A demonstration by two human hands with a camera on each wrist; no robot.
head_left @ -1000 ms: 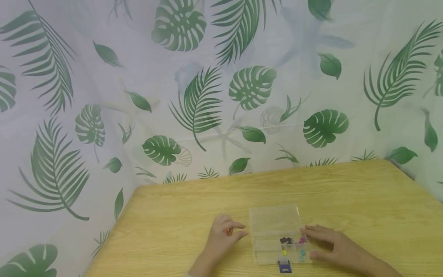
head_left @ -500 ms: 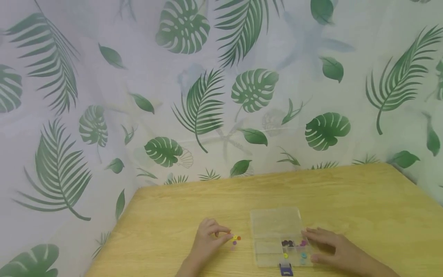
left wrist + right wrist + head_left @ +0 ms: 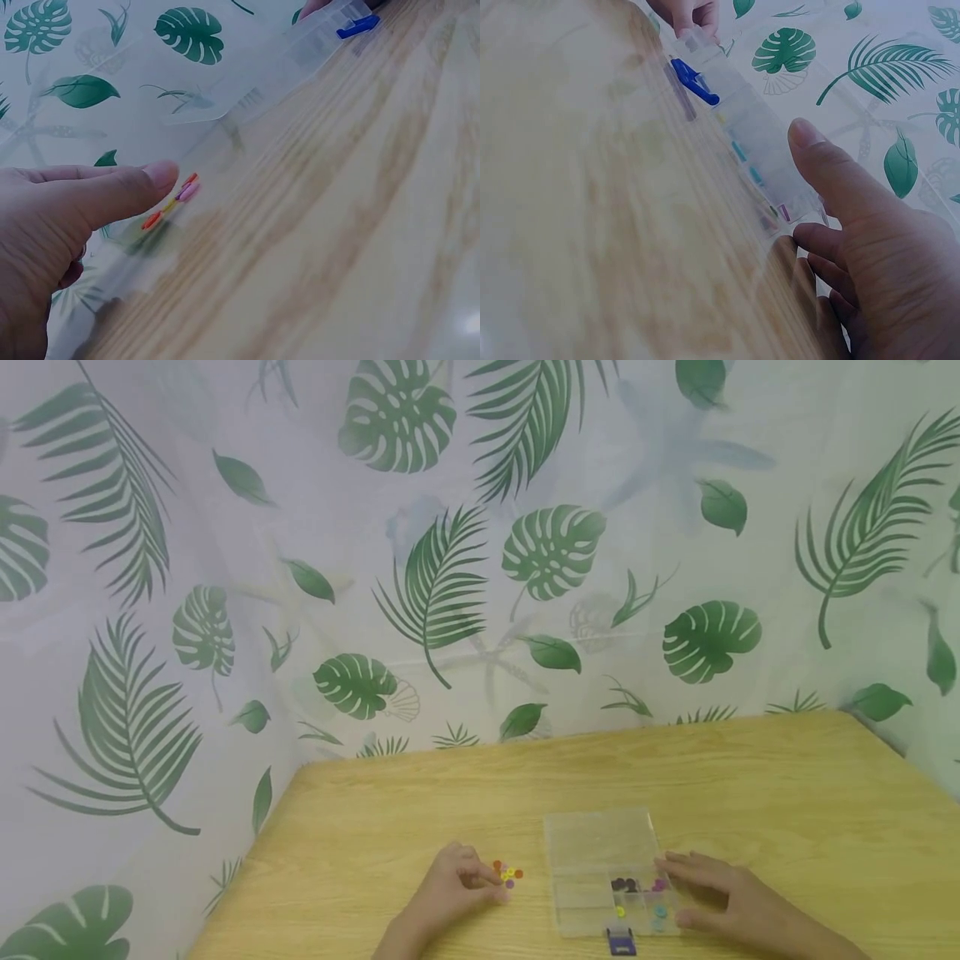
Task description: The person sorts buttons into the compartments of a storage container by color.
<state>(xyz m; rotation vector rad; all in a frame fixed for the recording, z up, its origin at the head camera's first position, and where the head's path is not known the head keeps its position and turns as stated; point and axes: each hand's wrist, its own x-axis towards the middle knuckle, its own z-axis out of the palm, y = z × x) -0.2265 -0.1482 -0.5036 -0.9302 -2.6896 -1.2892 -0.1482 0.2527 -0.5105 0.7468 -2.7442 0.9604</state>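
Observation:
A clear plastic compartment box [image 3: 584, 893] lies on the table with its lid [image 3: 600, 837] folded open to the back. Its sections hold small black discs [image 3: 623, 885], magenta ones [image 3: 659, 885], a yellow one [image 3: 620, 912] and turquoise ones [image 3: 660, 912]. Left of the box, several button-like discs [image 3: 519, 874] in orange, yellow, purple and pink lie close together. My left hand [image 3: 450, 889] is beside them, thumb and index fingertips right at the group. My right hand [image 3: 712, 893] rests at the box's right side, fingers extended along its edge and thumb near the front corner [image 3: 810, 135].
A blue latch [image 3: 621, 942] sticks out from the box's front toward me. The wood-grain table [image 3: 390, 810] extends behind and to both sides. A leaf-printed sheet [image 3: 480, 610] hangs along its back and left edges.
My left hand has moved left from beside the box and let go of the coloured discs, which now lie on the table. My right hand has stayed at the box.

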